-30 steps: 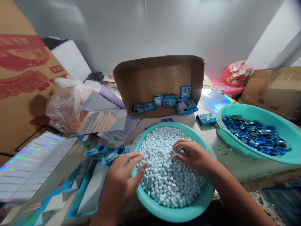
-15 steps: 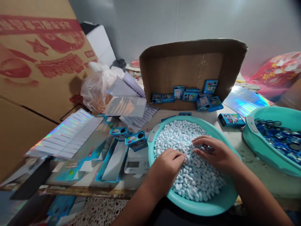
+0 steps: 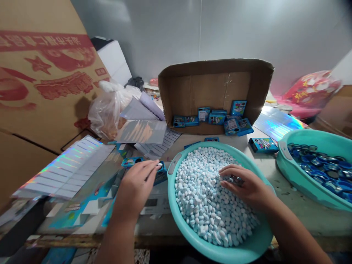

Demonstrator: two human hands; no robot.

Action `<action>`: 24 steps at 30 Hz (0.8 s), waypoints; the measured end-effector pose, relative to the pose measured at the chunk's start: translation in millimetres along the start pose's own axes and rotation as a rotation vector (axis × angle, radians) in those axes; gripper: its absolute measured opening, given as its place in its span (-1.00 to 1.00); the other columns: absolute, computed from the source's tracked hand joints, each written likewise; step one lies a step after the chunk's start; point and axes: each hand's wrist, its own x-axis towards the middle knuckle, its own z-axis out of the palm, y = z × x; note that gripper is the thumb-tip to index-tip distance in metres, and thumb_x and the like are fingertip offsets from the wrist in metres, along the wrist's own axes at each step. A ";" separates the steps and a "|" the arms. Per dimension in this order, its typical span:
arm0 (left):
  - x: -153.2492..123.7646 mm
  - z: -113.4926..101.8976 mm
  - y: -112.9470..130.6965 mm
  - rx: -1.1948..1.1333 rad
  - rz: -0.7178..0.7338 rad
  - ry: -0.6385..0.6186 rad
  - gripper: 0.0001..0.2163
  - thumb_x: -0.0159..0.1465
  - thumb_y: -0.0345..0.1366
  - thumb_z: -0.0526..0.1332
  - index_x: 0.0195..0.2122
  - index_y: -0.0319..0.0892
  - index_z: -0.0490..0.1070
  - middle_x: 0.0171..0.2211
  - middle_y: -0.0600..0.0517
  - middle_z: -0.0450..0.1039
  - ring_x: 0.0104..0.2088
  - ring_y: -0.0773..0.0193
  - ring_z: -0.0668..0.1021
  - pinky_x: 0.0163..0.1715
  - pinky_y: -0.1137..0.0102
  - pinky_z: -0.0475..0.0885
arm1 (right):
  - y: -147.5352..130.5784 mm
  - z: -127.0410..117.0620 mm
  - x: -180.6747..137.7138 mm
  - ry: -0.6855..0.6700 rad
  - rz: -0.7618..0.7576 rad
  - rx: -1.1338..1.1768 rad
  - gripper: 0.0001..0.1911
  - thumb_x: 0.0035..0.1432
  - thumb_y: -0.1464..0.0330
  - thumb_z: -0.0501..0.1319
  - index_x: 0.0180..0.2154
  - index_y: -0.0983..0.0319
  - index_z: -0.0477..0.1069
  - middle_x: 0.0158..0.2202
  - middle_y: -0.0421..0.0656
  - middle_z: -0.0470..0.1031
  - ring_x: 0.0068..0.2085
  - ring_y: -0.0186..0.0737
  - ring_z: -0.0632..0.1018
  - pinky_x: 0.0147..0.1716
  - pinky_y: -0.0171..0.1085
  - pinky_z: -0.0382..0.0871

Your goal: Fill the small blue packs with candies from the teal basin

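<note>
My left hand [image 3: 137, 187] is pinched on a small white candy [image 3: 159, 166] at its fingertips. It is over the digital scale [image 3: 154, 205] and in front of a small blue candy box [image 3: 161, 176], which it partly covers. My right hand [image 3: 246, 183] rests in the turquoise basin [image 3: 176, 209], its fingers curled around a few candies. White and pale-blue candies [image 3: 203, 194] fill most of this basin. Another blue box [image 3: 132, 161] lies just behind my left hand.
An open cardboard box [image 3: 209, 91] with several blue candy boxes stands behind the basin. To the right, a second turquoise basin [image 3: 286, 165] holds blue round tins [image 3: 330, 165]. Flattened printed card [image 3: 82, 209] and shiny sheets [image 3: 66, 165] cover the left side.
My left hand has lifted out of the candies and moved left over the scale with a candy. The right hand stays in the basin. The view has shifted slightly.
</note>
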 end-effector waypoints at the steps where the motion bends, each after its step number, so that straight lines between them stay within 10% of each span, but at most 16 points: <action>1: 0.3 -3.1 -11.7 0.032 -0.009 -0.024 -0.81 0.39 -0.30 0.20 -0.08 -0.22 0.57 -0.15 -0.08 0.63 -0.13 0.15 0.63 0.00 0.24 0.52 | -0.3 0.2 0.0 0.003 0.003 0.006 -0.90 0.31 0.29 0.25 -0.16 0.14 0.50 -0.14 -0.04 0.59 -0.11 -0.05 0.59 -0.09 -0.07 0.54; 11: 3.5 4.7 -25.6 -0.048 -0.113 -0.211 -0.77 0.37 -0.22 0.19 -0.08 -0.14 0.60 -0.13 -0.04 0.66 -0.12 0.14 0.67 -0.04 0.26 0.57 | 1.7 1.1 -0.8 0.006 -0.006 0.041 -0.91 0.31 0.30 0.26 -0.15 0.11 0.49 -0.13 -0.09 0.57 -0.10 -0.07 0.59 -0.10 -0.08 0.54; 24: -0.5 4.4 12.6 -0.052 0.034 0.020 -0.85 0.36 -0.38 0.23 -0.07 -0.16 0.53 -0.13 -0.04 0.60 -0.09 0.23 0.61 0.03 0.32 0.49 | 1.7 1.7 -1.4 0.024 -0.007 0.061 -0.91 0.29 0.33 0.27 -0.15 0.09 0.49 -0.12 -0.06 0.57 -0.09 -0.01 0.59 -0.10 -0.02 0.54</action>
